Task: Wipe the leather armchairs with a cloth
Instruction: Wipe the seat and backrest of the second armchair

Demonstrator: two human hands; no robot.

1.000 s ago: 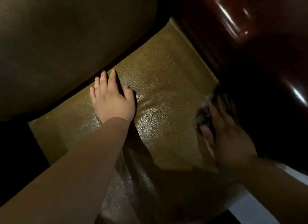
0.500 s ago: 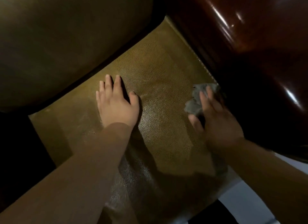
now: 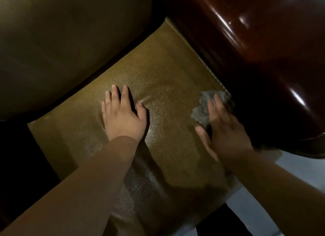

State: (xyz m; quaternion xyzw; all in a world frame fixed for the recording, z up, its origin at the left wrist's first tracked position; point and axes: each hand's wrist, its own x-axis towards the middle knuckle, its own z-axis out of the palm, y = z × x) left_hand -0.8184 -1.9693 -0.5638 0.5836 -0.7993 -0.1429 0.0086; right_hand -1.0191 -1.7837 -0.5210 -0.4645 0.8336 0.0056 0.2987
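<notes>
The armchair's olive-brown leather seat cushion (image 3: 167, 74) fills the middle of the view. My left hand (image 3: 123, 118) lies flat on it, fingers straight and pointing toward the backrest. My right hand (image 3: 226, 132) presses a crumpled grey cloth (image 3: 202, 111) onto the seat's right edge, with its fingers stretched over the cloth. The cloth sticks out ahead of and to the left of the fingers. Part of it is hidden under the palm.
The padded leather backrest (image 3: 61, 42) rises at the upper left. A glossy dark red wooden armrest (image 3: 255, 33) runs along the right side, close to the cloth. Pale floor (image 3: 290, 169) shows at the lower right, past the seat's front corner.
My right hand has brought the cloth out of the shadow beside the armrest and a little onto the seat. My left hand stays flat on the cushion.
</notes>
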